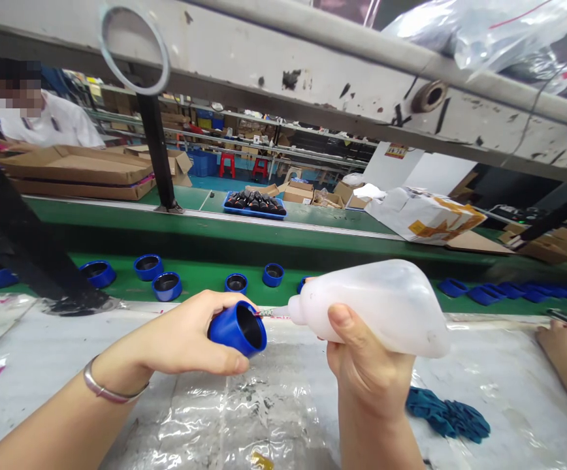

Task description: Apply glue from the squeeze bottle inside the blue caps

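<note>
"What's closest?"
"The right hand point(369, 356), fingers wrapped around a white bottle point(386, 300); its nozzle point(276, 312) points to nine o'clock, at the rim of a blue cup point(228, 331)."
"Who grips that?"
"The left hand point(190, 336), pinching it between thumb and fingers."
"Farther?"
"A teal cloth point(447, 414), five o'clock from the bottle; then, twelve o'clock from the cup, a blue tray point(254, 213)."
</note>
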{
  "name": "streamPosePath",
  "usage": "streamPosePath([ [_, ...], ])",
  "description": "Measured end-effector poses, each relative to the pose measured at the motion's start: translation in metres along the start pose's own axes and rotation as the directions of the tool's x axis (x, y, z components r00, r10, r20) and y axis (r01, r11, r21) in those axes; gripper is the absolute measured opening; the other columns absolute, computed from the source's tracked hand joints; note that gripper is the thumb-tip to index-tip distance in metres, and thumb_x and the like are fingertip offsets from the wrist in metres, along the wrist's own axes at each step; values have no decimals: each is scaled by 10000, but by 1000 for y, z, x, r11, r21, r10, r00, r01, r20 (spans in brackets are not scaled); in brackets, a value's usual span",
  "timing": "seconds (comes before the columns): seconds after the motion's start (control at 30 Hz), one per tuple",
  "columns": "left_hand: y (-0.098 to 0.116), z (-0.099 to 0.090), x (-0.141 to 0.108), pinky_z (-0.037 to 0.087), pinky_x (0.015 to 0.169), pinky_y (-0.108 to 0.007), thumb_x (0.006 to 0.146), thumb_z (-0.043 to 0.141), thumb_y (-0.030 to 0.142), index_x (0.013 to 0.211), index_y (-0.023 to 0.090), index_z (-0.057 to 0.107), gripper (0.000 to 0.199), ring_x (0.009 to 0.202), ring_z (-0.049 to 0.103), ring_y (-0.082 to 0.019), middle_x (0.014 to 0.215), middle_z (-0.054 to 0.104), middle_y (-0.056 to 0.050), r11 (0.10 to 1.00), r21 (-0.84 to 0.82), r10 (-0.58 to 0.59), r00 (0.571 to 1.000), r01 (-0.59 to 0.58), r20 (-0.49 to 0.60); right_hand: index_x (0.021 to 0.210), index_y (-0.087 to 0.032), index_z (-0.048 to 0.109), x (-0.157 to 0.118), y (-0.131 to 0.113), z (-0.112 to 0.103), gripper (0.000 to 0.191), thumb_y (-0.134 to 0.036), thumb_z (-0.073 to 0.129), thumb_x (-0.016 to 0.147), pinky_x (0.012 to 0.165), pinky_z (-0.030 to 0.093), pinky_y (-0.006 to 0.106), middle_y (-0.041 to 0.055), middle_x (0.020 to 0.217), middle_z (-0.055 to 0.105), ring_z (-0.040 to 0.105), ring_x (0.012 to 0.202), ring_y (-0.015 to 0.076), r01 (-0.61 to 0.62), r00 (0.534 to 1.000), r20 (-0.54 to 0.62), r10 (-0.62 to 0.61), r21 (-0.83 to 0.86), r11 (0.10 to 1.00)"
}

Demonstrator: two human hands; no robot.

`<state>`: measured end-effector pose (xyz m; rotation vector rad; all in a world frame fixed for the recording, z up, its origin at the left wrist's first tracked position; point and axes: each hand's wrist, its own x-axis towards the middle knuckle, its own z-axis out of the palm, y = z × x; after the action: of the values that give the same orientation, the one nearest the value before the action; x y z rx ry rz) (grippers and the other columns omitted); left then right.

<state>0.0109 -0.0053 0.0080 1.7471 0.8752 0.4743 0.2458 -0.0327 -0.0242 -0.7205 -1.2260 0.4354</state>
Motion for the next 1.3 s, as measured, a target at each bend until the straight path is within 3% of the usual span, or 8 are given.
streamPosePath([
  [0.2,2,-1,-1,439,640,-267,677,814,347,973,193,694,355,721,539,-171,824,617,14,1000,6,3,1000,-3,-5,858,-246,794,2,-8,3,100,-293,833,779,662,665,434,46,824,727,695,731,242,-27,1000,-16,27,22,999],
  [0.73,6,-2,-5,512,719,-285,667,800,265,1133,219,676,484,853,636,-216,979,684,3,992,125,-24,999,29,-35,766,-212,787,8,-22,5,111,-261,884,747,583,650,369,52,745,715,697,654,219,-113,992,-51,120,110,987],
  [1.07,5,-1,-6,528,737,-272,651,825,228,1082,237,673,456,847,655,-194,979,697,36,987,161,19,997,-7,-72,769,-204,785,9,-26,8,134,-269,898,736,566,643,291,31,728,723,682,657,169,-111,993,-33,117,134,985],
  [1.3,6,0,-6,536,743,-262,643,832,195,1087,242,664,478,860,667,-191,990,695,43,983,180,65,994,-48,-92,767,-189,787,9,-28,7,163,-270,916,709,543,639,297,37,714,721,686,623,174,-151,987,-27,158,170,974],
])
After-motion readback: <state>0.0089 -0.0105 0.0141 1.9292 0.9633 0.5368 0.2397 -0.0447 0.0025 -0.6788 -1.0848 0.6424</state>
